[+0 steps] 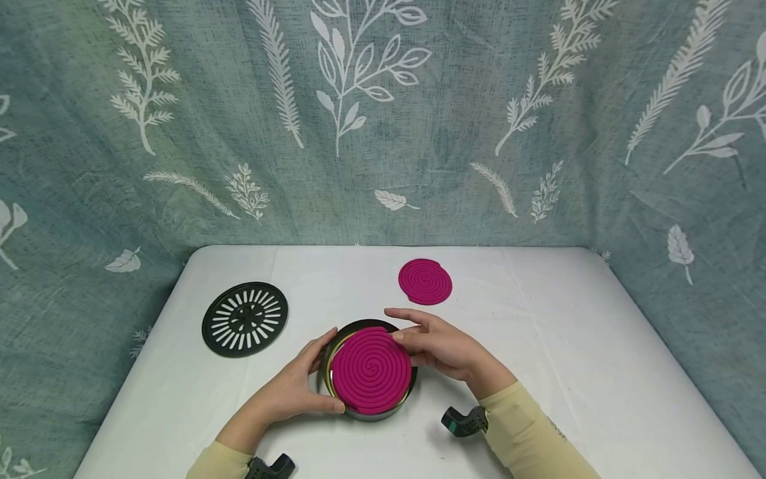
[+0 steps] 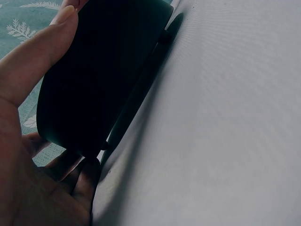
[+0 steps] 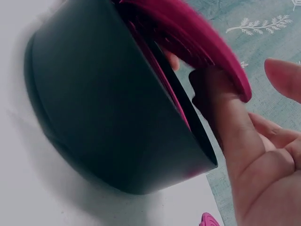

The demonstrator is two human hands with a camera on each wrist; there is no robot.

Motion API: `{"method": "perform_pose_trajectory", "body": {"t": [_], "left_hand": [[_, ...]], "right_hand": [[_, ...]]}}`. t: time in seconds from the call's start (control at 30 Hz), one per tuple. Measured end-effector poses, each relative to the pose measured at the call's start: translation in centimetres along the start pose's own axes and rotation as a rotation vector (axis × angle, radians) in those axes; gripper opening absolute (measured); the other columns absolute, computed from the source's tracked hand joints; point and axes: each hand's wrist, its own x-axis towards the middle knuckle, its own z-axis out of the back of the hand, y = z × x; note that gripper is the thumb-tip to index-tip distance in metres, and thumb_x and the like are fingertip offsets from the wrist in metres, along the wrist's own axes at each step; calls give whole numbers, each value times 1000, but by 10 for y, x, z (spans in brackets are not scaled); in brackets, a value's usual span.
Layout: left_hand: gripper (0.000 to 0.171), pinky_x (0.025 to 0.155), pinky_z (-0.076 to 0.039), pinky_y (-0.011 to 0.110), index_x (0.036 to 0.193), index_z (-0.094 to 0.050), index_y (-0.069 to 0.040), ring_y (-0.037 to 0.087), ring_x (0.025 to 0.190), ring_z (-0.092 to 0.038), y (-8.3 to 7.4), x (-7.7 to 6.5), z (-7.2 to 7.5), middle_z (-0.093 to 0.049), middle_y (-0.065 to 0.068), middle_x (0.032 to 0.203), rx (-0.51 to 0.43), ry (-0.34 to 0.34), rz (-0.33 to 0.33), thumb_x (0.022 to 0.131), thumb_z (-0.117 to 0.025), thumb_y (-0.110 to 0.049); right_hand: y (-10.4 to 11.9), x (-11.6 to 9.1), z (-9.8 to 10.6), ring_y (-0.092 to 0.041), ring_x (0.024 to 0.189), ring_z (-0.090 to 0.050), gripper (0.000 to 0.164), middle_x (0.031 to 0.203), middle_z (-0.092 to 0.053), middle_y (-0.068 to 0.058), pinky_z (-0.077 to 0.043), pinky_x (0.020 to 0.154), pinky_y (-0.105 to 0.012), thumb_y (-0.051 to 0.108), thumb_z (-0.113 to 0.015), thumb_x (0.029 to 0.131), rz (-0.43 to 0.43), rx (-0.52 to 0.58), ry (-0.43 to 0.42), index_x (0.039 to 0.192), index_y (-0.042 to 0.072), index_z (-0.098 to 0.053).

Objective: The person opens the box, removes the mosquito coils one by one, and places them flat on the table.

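A round dark container [image 1: 372, 417] stands on the table, its side wall [image 3: 94, 103] large in the right wrist view. My left hand [image 1: 293, 389] grips it, thumb on the near side and fingers around the far left side. A magenta spiral coaster [image 1: 371, 372] lies tilted over its mouth. My right hand [image 1: 445, 347] pinches the coaster's upper right edge, with one finger [image 3: 228, 110] under it and another finger stretched out past it. Beneath the raised coaster, more magenta shows inside the container in the right wrist view.
Another magenta spiral coaster [image 1: 425, 282] lies flat on the white table [image 1: 538, 319] farther back. To the left is a black slotted disc [image 1: 218, 313]. Patterned green-blue cloth [image 1: 443, 179] hangs behind the table and at both sides.
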Motion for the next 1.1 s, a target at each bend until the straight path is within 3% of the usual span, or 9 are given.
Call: {"method": "perform_pose_trajectory", "body": {"t": [0.1, 0.4, 0.7, 1.1], "left_hand": [[125, 115, -32, 42, 159, -22, -24, 21, 139, -37, 0, 0, 0, -31, 1, 156, -1, 0, 1, 59, -94, -47], [125, 116, -31, 41, 159, -22, -23, 20, 139, -37, 0, 0, 1, -32, 1, 155, -2, 1, -2, 59, -94, -47], [125, 116, -31, 41, 159, -23, -24, 20, 139, -37, 1, 1, 1, -31, 1, 156, -11, 3, -5, 59, -94, -46], [125, 116, -30, 40, 159, -22, -25, 20, 140, -36, 0, 0, 1, -31, 0, 156, -13, 8, -4, 59, -94, -46]], "right_hand": [[-1, 0, 1, -15, 83, -65, 63, 98, -67, -10, -59, 77, -32, 16, -65, 97, -13, -10, 6, 153, 12, -36], [1, -3, 0, -14, 82, -66, 68, 110, -69, -15, -61, 70, -30, 14, -69, 94, -42, -114, -3, 152, 6, -35], [-1, -3, 3, -19, 78, -69, 57, 108, -69, -22, -62, 66, -33, 4, -68, 92, -63, -103, 29, 144, 2, -45], [-7, -7, 8, -17, 74, -69, 59, 107, -69, -22, -61, 61, -28, 4, -69, 92, -52, -87, 15, 145, 2, -44]]}}
